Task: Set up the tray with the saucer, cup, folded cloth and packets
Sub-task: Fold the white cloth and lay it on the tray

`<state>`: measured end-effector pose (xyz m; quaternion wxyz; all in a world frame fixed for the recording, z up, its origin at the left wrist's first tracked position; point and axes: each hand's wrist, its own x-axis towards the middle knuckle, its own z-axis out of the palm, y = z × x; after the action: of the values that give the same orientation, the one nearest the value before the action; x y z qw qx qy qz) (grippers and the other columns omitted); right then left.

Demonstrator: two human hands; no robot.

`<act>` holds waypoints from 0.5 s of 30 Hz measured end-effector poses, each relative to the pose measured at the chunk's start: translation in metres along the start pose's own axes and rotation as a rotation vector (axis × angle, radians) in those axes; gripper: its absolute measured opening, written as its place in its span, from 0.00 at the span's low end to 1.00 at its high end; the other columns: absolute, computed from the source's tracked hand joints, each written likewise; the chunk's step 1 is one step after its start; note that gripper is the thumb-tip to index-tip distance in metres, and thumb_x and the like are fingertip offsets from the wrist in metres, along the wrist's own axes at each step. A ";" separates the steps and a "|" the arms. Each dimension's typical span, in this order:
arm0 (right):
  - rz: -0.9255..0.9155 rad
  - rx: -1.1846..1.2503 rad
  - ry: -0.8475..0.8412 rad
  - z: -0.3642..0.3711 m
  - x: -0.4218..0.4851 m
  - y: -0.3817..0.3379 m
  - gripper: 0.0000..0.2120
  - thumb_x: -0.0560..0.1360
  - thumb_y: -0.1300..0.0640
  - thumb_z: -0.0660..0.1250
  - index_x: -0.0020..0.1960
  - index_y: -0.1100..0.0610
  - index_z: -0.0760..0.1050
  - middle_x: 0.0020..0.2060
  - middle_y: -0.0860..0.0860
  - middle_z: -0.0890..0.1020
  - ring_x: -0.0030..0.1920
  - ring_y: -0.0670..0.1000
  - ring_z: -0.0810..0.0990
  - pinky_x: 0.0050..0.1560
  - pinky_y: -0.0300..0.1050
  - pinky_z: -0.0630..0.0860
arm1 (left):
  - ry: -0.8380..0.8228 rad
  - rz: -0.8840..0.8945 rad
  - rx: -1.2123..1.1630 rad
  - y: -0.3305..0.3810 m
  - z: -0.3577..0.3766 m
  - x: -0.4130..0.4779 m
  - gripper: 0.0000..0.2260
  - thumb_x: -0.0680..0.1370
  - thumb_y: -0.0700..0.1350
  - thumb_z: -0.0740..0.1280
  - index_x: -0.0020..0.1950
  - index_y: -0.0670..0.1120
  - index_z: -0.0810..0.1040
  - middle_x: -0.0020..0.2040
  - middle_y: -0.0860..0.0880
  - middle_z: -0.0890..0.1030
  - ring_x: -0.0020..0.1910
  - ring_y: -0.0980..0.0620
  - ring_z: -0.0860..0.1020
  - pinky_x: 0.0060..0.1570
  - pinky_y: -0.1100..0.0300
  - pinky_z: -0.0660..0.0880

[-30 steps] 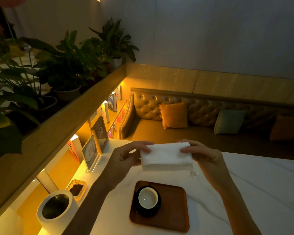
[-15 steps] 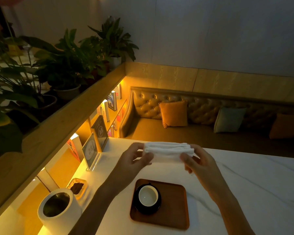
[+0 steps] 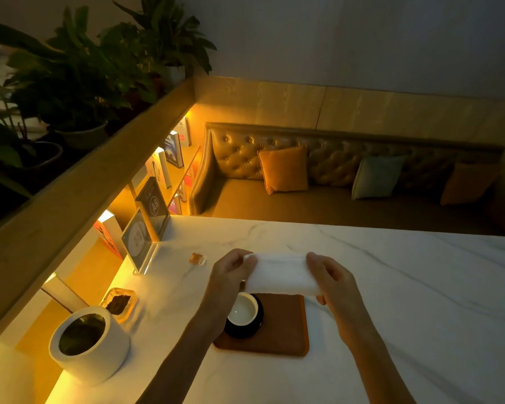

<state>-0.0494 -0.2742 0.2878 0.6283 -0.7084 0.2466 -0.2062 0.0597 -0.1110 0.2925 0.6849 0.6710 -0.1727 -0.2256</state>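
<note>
A brown wooden tray [image 3: 283,330] lies on the white marble table. On its left half stands a white cup [image 3: 243,309] on a black saucer [image 3: 245,330]. Above the tray's far edge I hold a folded white cloth [image 3: 280,274] between both hands. My left hand [image 3: 231,272] pinches its left end and my right hand [image 3: 330,279] grips its right end. The cloth hides the tray's far edge. One small amber packet [image 3: 197,258] lies on the table left of my left hand.
A white round container [image 3: 89,348] stands at the near left, with a small glass dish [image 3: 120,303] of dark bits behind it. Acrylic sign stands [image 3: 137,240] line the table's left edge. A tufted bench with cushions [image 3: 283,169] runs beyond the far edge.
Both hands have lowered the folded cloth toward me, from above the table behind the tray to just over the tray's far edge. The view has tilted down.
</note>
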 end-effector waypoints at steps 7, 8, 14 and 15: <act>-0.013 -0.110 -0.016 -0.020 0.009 0.031 0.13 0.72 0.39 0.65 0.47 0.47 0.79 0.36 0.48 0.82 0.32 0.44 0.80 0.29 0.33 0.74 | 0.019 0.011 0.139 -0.032 0.020 0.020 0.05 0.80 0.44 0.63 0.48 0.52 0.78 0.44 0.58 0.80 0.42 0.62 0.78 0.45 0.57 0.76; 0.001 -0.113 0.011 -0.023 0.013 0.040 0.15 0.72 0.39 0.65 0.44 0.51 0.78 0.35 0.52 0.80 0.31 0.44 0.78 0.28 0.34 0.72 | 0.004 0.003 0.160 -0.038 0.023 0.023 0.05 0.80 0.44 0.64 0.47 0.53 0.77 0.43 0.58 0.80 0.41 0.63 0.78 0.44 0.58 0.75; 0.168 -0.107 0.034 -0.039 0.032 0.103 0.15 0.72 0.40 0.63 0.53 0.45 0.79 0.43 0.42 0.83 0.42 0.43 0.83 0.34 0.36 0.77 | -0.034 -0.190 0.201 -0.095 0.042 0.047 0.06 0.78 0.46 0.65 0.42 0.54 0.78 0.43 0.53 0.80 0.46 0.52 0.79 0.44 0.55 0.75; 0.199 -0.112 0.021 -0.043 0.036 0.116 0.15 0.72 0.40 0.63 0.56 0.43 0.77 0.48 0.41 0.82 0.46 0.43 0.83 0.35 0.36 0.79 | -0.054 -0.234 0.211 -0.106 0.044 0.053 0.06 0.78 0.46 0.65 0.42 0.54 0.78 0.44 0.53 0.80 0.47 0.51 0.79 0.45 0.54 0.75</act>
<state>-0.0568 -0.3401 0.1777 0.6025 -0.7123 0.3334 -0.1359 0.0720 -0.1765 0.1847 0.5747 0.7484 -0.1346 -0.3025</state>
